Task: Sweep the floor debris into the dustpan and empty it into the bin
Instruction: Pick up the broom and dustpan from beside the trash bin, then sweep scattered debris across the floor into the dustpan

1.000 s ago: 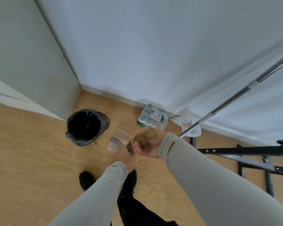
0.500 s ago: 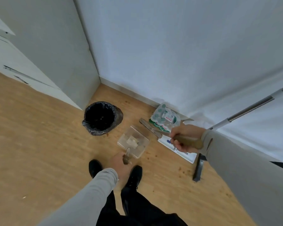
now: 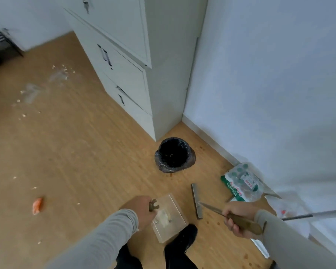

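**Dustpan and brush held low, near the black bin**

The left hand is curled round the small brown handle of a clear plastic dustpan. The dustpan sits low over the wooden floor, just in front of a black shoe. A little pale clump of dirt lies inside the dustpan.

The right hand grips the brown wooden handle of a small brush with a flat grey metal head. The head is down by the floor, just to the right of the dustpan. The two do not seem to touch.

A round bin with a black plastic bag in it stands on the floor past the dustpan, next to the corner of a tall pale grey cabinet with drawers. A few small bits show at the bottom of the bin.

Pale crumbs are scattered on the floor far to the left. An orange scrap lies on the floor to the left of the left arm. Some brown specks sit on the floor near the brush.

A clear pack of bottles with green caps lies by the white wall on the right. A long silver pole sticks in from the right edge.
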